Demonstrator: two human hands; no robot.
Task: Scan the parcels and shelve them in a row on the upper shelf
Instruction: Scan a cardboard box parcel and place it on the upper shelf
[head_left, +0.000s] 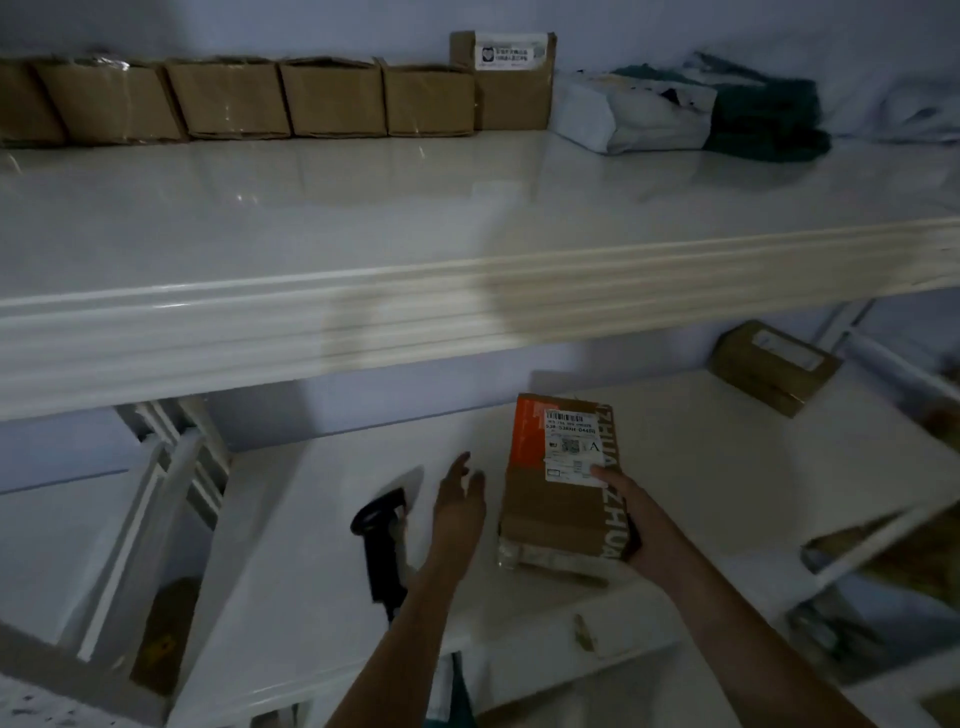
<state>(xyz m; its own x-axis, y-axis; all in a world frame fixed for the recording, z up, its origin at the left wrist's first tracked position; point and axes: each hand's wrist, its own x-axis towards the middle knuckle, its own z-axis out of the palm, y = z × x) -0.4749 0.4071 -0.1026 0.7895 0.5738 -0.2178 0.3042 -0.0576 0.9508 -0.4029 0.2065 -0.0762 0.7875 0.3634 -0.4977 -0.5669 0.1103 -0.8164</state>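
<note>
So, right hand (631, 525) grips brown parcel (563, 493) w/ orange side (white label); left hand (460, 499) open.

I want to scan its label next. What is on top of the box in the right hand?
A white barcode label lies on the box. The right hand's thumb covers the label's lower right corner; the underside is hidden.
</note>
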